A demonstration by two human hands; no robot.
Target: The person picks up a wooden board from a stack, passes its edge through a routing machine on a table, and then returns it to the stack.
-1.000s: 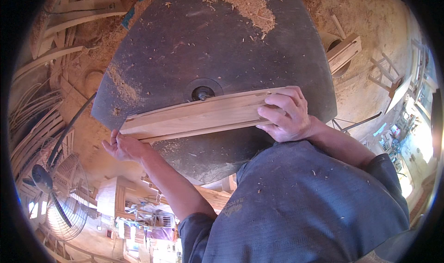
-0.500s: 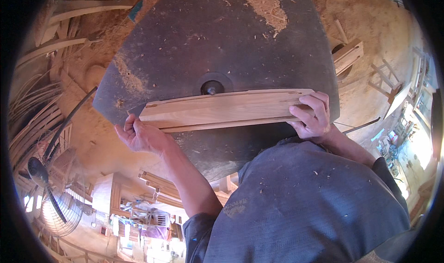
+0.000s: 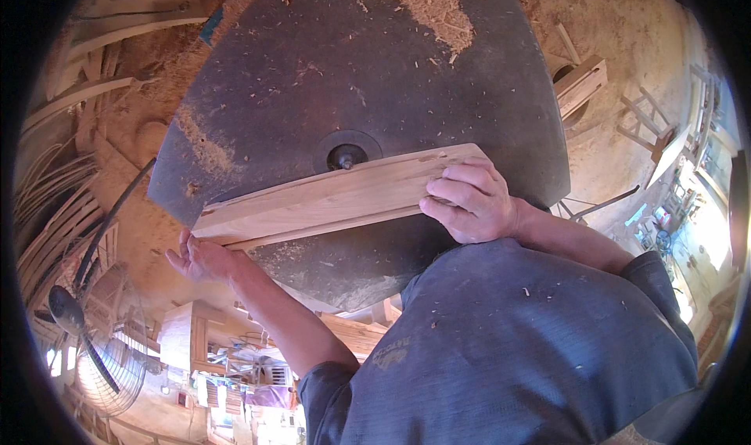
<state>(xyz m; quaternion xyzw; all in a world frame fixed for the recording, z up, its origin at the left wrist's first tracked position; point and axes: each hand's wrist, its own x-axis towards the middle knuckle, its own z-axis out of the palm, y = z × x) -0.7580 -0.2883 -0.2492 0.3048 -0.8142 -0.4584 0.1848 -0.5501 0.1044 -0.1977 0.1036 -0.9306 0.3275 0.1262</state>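
A pale wooden board (image 3: pixel 328 193) with grooved long edges lies slantwise over the near part of a dark machine table (image 3: pixel 407 77), its right end farther from me. My left hand (image 3: pixel 205 259) is closed on the board's left end, fingers and thumb at the corner. Around the right end my right hand (image 3: pixel 473 202) is wrapped, its fingers bent over the top face. Just beyond the board's far edge, a dark round spindle cutter (image 3: pixel 346 158) sits in a ring in the table. Whether the board touches the cutter I cannot tell.
Wood shavings (image 3: pixel 426 10) lie at the table's far side, with more sawdust (image 3: pixel 205 144) at its left edge. Curved wooden parts (image 3: pixel 129 22) are stacked at the left, near a wire-caged fan (image 3: pixel 113 371). A wooden piece (image 3: pixel 580 85) stands beyond the right edge.
Both hands have carried the board to the left and toward me at its left end. It now slants more, and more of the cutter shows beyond its far edge.
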